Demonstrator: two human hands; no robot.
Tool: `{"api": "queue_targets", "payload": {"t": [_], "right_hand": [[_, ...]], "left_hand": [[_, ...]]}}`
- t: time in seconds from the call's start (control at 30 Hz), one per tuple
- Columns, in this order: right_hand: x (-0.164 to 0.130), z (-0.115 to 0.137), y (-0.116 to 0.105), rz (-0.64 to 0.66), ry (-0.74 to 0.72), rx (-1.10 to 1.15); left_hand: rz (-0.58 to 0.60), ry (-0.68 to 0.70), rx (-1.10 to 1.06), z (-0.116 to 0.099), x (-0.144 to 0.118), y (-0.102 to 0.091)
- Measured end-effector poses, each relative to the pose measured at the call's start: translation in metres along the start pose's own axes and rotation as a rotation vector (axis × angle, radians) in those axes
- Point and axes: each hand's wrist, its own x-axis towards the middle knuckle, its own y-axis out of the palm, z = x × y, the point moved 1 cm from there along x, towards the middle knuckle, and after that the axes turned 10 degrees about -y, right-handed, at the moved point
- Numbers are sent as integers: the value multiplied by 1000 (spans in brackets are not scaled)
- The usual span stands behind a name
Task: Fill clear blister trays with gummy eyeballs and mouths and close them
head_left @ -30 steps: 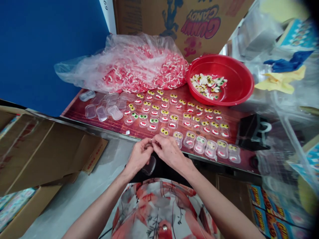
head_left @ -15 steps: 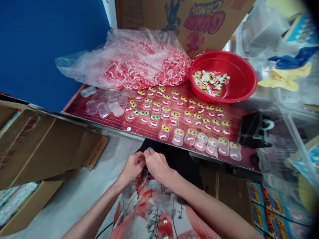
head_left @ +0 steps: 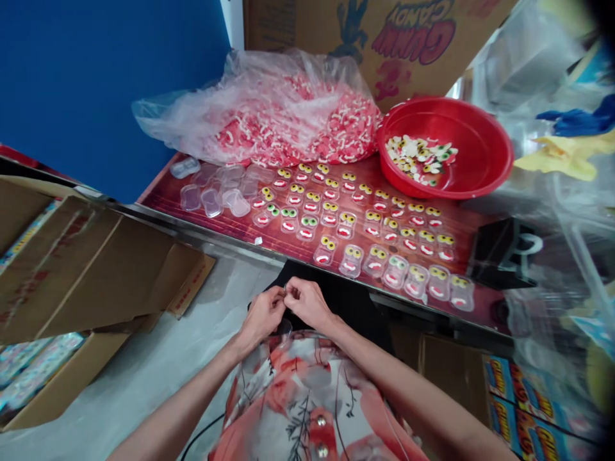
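Head view, looking down over the table [head_left: 461,234] edge. The left hand [head_left: 262,315] and right hand [head_left: 307,302] meet just below the near edge of the table, above the lap, fingertips pinched together on a small clear shell [head_left: 283,328], part of which shows beneath the left fingers. Both hands are closed on it; what lies between the fingertips is too small to tell.

On the table, rows of filled shells [head_left: 365,224], each showing two yellow or green eyes above a red mouth, run from the middle to the right; the nearest row lies along the table's front edge. A cluster of empty shells [head_left: 211,198] sits at the left end of the rows. Behind them lies a clear bag [head_left: 269,109] of red-and-white candy, touching the red bowl [head_left: 480,147] to its right, which holds loose eye candies [head_left: 420,157]. A printed carton [head_left: 375,38] stands behind bag and bowl. A black object [head_left: 500,253] rests at the table's right end.

To the left, below table level, open cardboard boxes [head_left: 86,269] stand on the floor. At lower right, printed candy boxes [head_left: 528,410] are stacked.
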Motion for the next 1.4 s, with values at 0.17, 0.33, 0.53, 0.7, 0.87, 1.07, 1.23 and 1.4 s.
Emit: {"api": "queue_targets", "payload": {"t": [0.17,0.33,0.53,0.7,0.87,1.07,1.23,1.4], "right_hand": [[0,-7,2,-31,13,66],[3,-13,2,-66,42,84],[9,-15,0,-85,61,86],[10,-15,2,-139,63,122],[8,-17,5,-167,65,146],[5,-20,4,-208,89,196],[-4,-10,1,-140,129,402],[-19,13,-28,-87,30,635]], "left_hand": [[-88,75,108,-5,-3,7],[-207,63,122,-1,-2,17],[-260,-6,263,-10,1,23],[-312,-69,475,-19,0,24],[-286,-42,522,-18,3,23],[-198,19,404,-17,10,17],[-160,11,103,-13,21,1],[-169,7,-26,-7,23,-18]]}}
